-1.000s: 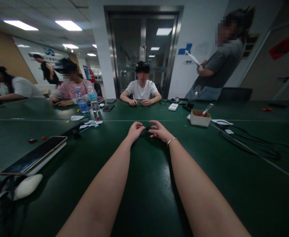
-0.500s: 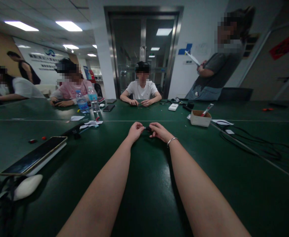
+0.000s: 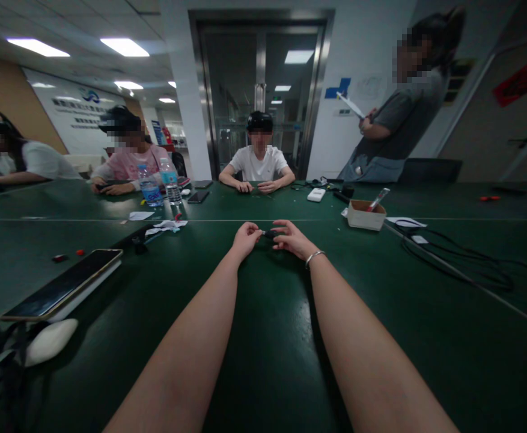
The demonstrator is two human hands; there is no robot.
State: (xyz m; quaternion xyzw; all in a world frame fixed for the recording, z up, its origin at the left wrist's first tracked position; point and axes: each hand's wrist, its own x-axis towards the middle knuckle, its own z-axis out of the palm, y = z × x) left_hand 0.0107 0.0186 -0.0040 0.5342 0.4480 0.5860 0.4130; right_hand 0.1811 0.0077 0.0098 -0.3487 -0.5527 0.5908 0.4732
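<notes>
Straight ahead, over the green table point(image 3: 272, 319), both my arms reach out. My left hand point(image 3: 246, 238) is closed in a pinch on the pale, narrow end of a small dark object point(image 3: 270, 234). It looks black with a light tip, lies roughly level, and is too small to name. Around its black end, my right hand point(image 3: 294, 239) has its fingers spread apart; whether a fingertip still touches it, I cannot tell. A silver bracelet point(image 3: 314, 258) is on my right wrist.
Left on the table are a phone on a white box point(image 3: 69, 285), a white mouse-shaped item point(image 3: 52, 341), paper scraps point(image 3: 166, 227) and bottles point(image 3: 171, 183). Right are a small carton point(image 3: 366, 216) and black cables point(image 3: 461, 255). Several people are around the table.
My right fingers have spread away from the dark object's black end. My left hand keeps its pinch in nearly the same place. A person walking at the far left has moved further left.
</notes>
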